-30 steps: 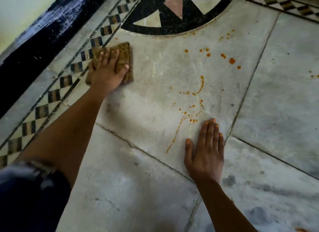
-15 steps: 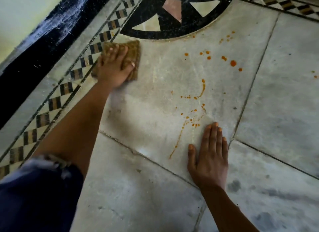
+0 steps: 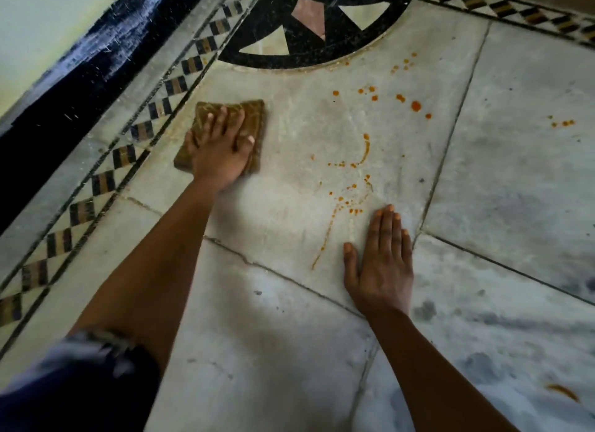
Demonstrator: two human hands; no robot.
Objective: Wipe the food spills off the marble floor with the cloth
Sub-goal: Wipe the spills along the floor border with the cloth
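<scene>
The left hand [image 3: 222,155] presses spread fingers flat on the folded brown patterned cloth [image 3: 254,116] to scrub pale marble floor [image 3: 289,351], while the flat, unclenched right hand [image 3: 381,264] braces beside orange food spills [image 3: 365,148].

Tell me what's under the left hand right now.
The folded brown cloth lies under the left hand, whose fingers press it flat on the marble floor. Whatever is beneath the cloth is hidden.

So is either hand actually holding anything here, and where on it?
The left hand presses flat on top of the folded cloth. The right hand rests flat on the floor.
</scene>
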